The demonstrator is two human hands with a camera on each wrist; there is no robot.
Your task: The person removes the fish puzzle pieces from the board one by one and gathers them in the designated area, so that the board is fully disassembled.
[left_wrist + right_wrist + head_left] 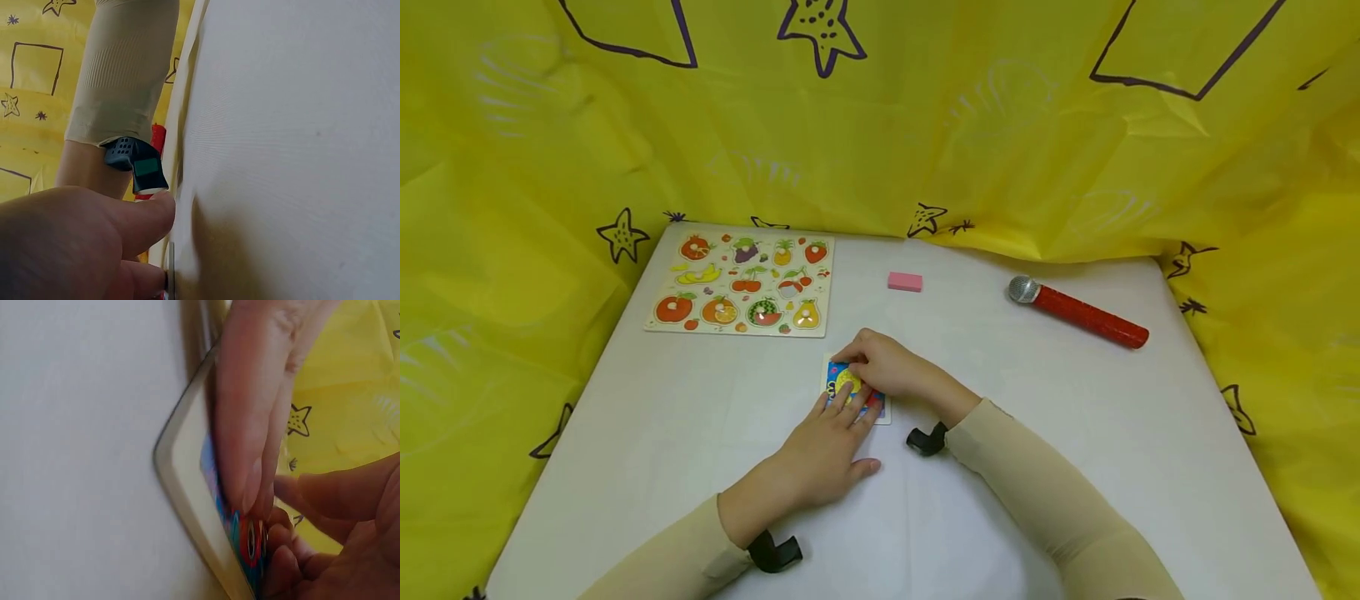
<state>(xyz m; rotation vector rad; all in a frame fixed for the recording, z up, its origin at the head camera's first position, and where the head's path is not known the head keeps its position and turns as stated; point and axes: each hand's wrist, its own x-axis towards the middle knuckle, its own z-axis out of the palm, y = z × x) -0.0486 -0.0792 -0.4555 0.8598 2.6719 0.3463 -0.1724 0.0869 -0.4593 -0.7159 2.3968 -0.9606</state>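
A small flat board [887, 416] with a pale border and a bright blue, yellow and red picture [846, 380] lies at the middle of the table. My left hand [823, 450] rests on it from the near side, fingers straight and spread over the picture, thumb out on the cloth. From the right, my right hand [889, 364] reaches over the far part with bent fingers, its fingertips at the picture's far edge. The right wrist view shows the board's rounded corner [178, 453] close up, with fingertips of both hands crowded over the picture; I cannot tell whether the right fingers pinch anything.
A fruit peg puzzle [737, 282] lies at the far left of the white-covered table [1000, 500]. Beyond the hands sits a pink block [905, 282]. A red microphone [1078, 313] with a silver head lies at the right. Yellow patterned cloth [887, 125] encloses the back and sides.
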